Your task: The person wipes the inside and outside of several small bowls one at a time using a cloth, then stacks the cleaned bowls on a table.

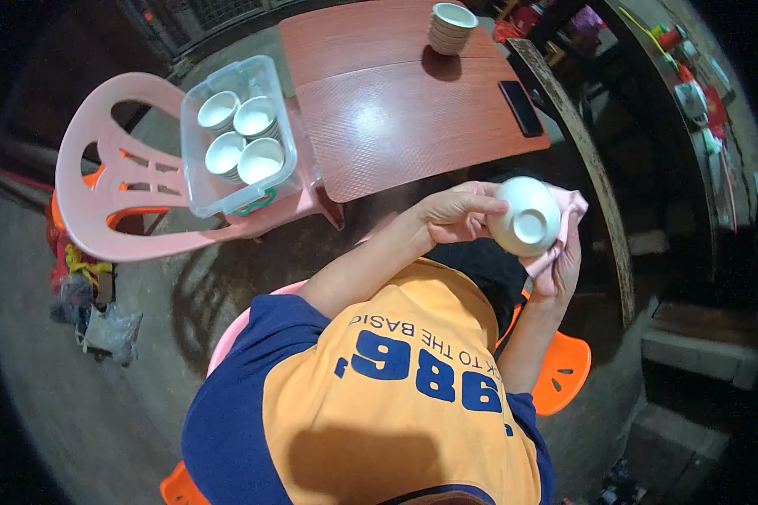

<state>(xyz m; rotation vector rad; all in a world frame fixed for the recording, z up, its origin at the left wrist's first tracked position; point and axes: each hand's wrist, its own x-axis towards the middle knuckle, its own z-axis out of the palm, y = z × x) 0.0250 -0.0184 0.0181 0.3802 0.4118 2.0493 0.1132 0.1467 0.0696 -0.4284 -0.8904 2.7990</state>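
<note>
Between my hands is a white bowl (526, 216), tilted so that its round foot faces the camera. My left hand (464, 213) grips its left rim, with the thumb on the outside. At its right side, my right hand (561, 265) holds a pink cloth (570, 208) against the bowl; part of that hand is hidden by bowl and cloth. Several stacks of white bowls stand in a clear plastic box (200, 201) to the left. One more stack of white bowls (450, 31) stands at the far right part of the reddish-brown table (366, 126).
The box rests on a pink plastic chair (120, 246). A black phone (520, 108) lies near the table's right edge. An orange stool (562, 375) stands by my right forearm. A worn wooden plank edge (581, 139) runs along the right. Plastic bags (112, 331) lie on the floor at left.
</note>
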